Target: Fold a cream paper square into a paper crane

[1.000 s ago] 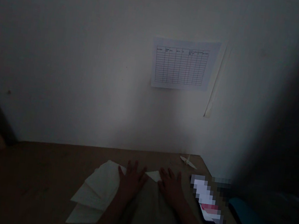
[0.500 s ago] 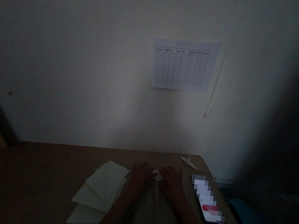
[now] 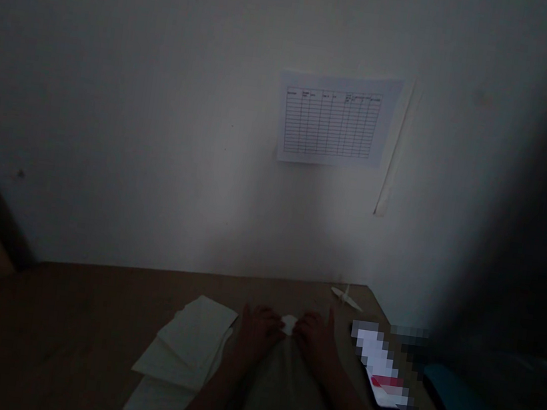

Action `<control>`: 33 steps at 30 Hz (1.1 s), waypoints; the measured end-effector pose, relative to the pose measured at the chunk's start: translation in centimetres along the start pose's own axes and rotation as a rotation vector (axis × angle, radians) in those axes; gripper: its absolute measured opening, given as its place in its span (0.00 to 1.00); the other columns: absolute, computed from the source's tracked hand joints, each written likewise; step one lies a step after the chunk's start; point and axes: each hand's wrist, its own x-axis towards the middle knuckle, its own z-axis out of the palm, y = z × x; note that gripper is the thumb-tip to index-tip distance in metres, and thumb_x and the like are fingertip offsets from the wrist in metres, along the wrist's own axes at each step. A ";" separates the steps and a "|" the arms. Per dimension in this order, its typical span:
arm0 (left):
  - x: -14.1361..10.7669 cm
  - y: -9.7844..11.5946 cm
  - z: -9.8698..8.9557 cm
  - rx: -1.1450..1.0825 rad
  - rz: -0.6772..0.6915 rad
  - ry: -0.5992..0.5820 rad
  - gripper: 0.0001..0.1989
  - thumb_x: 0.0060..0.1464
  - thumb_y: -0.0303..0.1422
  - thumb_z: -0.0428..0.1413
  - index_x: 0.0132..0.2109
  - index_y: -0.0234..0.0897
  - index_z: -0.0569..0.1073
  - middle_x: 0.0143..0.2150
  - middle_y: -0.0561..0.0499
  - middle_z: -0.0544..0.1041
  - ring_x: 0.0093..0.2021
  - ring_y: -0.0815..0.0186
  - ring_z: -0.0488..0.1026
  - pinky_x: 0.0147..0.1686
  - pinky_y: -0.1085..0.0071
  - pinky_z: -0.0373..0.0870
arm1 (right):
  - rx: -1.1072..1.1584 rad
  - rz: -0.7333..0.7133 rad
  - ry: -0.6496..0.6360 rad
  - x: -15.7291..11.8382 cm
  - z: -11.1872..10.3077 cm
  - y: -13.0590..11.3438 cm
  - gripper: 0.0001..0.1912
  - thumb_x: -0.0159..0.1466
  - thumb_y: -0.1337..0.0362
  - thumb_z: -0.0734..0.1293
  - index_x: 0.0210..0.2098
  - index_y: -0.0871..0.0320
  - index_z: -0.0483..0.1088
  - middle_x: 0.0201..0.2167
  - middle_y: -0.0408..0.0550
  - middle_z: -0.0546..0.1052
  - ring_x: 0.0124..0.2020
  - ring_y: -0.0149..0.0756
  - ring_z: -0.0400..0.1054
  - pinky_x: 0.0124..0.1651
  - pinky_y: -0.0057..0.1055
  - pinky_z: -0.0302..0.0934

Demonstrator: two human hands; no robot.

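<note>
The left hand (image 3: 261, 331) and the right hand (image 3: 312, 338) are close together, with their fingers bent in narrow. Between them is a small piece of white folded paper (image 3: 288, 325), low in the view, over the brown flat counter (image 3: 87, 321). Each hand holds one side of it, most likely so both edges stay even and the paper does not slip. It is too dark to tell where the thumbs are, or if the paper rests on the counter.

Beside the left arm, a fanned pile of flat white paper sheets (image 3: 196, 336) lies on the counter. It may be there to be easy to reach but out of the way. A small white folded paper bird (image 3: 346, 298) sits near the back right corner, maybe so no arm bumps it. A long dark-edged phone (image 3: 380, 370) lies to the right of the right hand, its bright screen blurred. It faces up, perhaps so it can be seen. A white printed sheet with a grid (image 3: 332, 122) hangs flat on the pale wall (image 3: 164, 117).
</note>
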 end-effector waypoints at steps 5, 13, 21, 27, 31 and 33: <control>0.0 0.3 0.2 -0.007 -0.016 0.029 0.05 0.63 0.36 0.60 0.44 0.49 0.81 0.48 0.53 0.83 0.58 0.56 0.71 0.69 0.38 0.29 | 0.005 0.018 0.034 0.0 0.2 -0.1 0.13 0.69 0.70 0.63 0.39 0.49 0.78 0.42 0.43 0.82 0.56 0.43 0.69 0.70 0.66 0.18; 0.2 0.5 0.1 0.056 -0.010 0.034 0.04 0.62 0.37 0.62 0.43 0.48 0.81 0.47 0.53 0.83 0.57 0.54 0.71 0.68 0.36 0.29 | 0.017 0.029 0.058 -0.3 -0.3 -0.5 0.11 0.69 0.67 0.63 0.40 0.49 0.78 0.44 0.44 0.81 0.55 0.43 0.69 0.70 0.66 0.20; 0.2 0.3 1.0 0.106 0.035 0.083 0.05 0.65 0.34 0.58 0.43 0.47 0.81 0.45 0.52 0.83 0.56 0.55 0.71 0.69 0.35 0.28 | 0.052 0.030 0.018 0.0 -0.2 0.0 0.12 0.68 0.68 0.65 0.38 0.46 0.79 0.43 0.41 0.82 0.54 0.42 0.70 0.69 0.67 0.17; 0.4 0.6 1.0 0.134 0.041 0.089 0.06 0.65 0.32 0.58 0.42 0.46 0.80 0.45 0.51 0.82 0.55 0.55 0.72 0.69 0.35 0.29 | -0.073 -0.004 0.063 0.0 0.5 -0.2 0.11 0.69 0.68 0.63 0.39 0.49 0.78 0.42 0.44 0.81 0.52 0.42 0.70 0.70 0.67 0.22; 0.5 0.9 0.8 0.128 0.017 0.084 0.06 0.65 0.32 0.58 0.42 0.46 0.81 0.45 0.51 0.82 0.55 0.55 0.73 0.69 0.34 0.32 | -0.127 -0.005 0.062 0.2 0.8 -0.3 0.12 0.71 0.67 0.61 0.41 0.51 0.77 0.43 0.46 0.81 0.52 0.43 0.71 0.70 0.68 0.26; 0.4 1.0 0.7 0.107 0.000 0.074 0.06 0.64 0.32 0.58 0.42 0.46 0.81 0.46 0.51 0.82 0.56 0.55 0.72 0.68 0.34 0.32 | -0.137 0.007 0.048 0.2 0.8 -0.4 0.12 0.71 0.68 0.61 0.42 0.52 0.76 0.44 0.48 0.81 0.53 0.44 0.70 0.70 0.69 0.29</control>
